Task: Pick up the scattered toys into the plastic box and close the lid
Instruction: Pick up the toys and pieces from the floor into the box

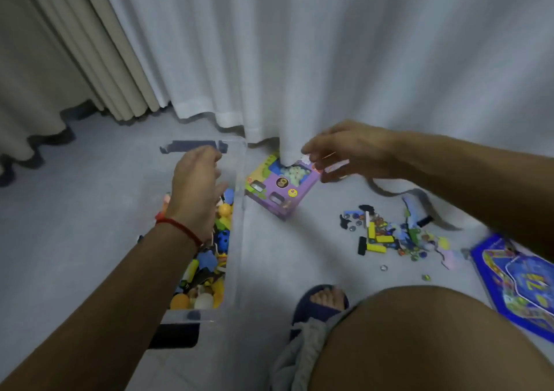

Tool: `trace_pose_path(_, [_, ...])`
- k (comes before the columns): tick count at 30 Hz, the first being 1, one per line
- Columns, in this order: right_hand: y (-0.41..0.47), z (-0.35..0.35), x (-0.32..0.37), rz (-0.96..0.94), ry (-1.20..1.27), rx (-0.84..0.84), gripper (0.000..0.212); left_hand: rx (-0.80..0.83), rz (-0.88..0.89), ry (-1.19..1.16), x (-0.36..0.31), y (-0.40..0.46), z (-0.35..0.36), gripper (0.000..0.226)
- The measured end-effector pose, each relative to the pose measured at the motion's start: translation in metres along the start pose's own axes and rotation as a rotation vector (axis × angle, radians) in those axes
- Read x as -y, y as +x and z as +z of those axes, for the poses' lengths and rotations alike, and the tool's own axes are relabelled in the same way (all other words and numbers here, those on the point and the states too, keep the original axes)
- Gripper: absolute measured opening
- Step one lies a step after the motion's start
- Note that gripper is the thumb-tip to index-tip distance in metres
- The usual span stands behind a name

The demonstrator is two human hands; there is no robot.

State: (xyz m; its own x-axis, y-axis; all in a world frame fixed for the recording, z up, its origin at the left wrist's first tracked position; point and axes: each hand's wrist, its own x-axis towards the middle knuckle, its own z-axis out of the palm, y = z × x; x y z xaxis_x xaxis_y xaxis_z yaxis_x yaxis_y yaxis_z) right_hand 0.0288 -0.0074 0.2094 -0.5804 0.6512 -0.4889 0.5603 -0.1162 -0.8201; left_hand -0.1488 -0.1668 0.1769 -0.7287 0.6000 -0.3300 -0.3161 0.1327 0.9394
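Note:
A clear plastic box [239, 240] stands on the floor at centre left, partly filled with colourful toys [209, 264]. My left hand [196, 186] hovers over the box's far end with relaxed, spread fingers and holds nothing. My right hand [338, 150] is in the air to the right of the box, above a purple toy carton [278, 186]. It pinches a few small pale toy pieces [334, 165], which are blurred. A pile of small scattered toys [386, 237] lies on the floor at the right. No lid is in view.
A white curtain [299, 60] hangs down to the floor behind the carton, with a beige curtain [75, 60] at the left. A blue game board [521, 282] lies at the far right. My knee [419, 339] and slippered foot [323, 300] fill the foreground.

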Motion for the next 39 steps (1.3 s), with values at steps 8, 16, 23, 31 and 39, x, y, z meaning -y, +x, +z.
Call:
trace_pose_path(8, [-0.067,-0.145,-0.191,0.29,-0.412,-0.214,0.015,0.537,-0.089,0.375,0.125,-0.028,0.126,0.015])
trace_pose_path(16, [-0.05,-0.08,-0.398,0.242,-0.672,-0.315,0.035,0.767,0.095,1.128,0.258,0.003,0.174,0.035])
trace_pose_path(23, [-0.011,-0.055,-0.441,0.028,-0.713,-0.541,0.013,0.8,0.505,1.208,0.325,0.023,0.213,0.048])
trace_pose_path(31, [0.019,-0.028,-0.4,-0.183,-0.669,-0.524,0.028,0.683,0.666,1.202,0.345,0.025,0.215,0.036])
trace_pose_path(39, [0.021,-0.018,-0.422,-0.214,-0.6,-0.526,0.018,0.689,0.691,1.153,0.349,0.024,0.21,0.021])
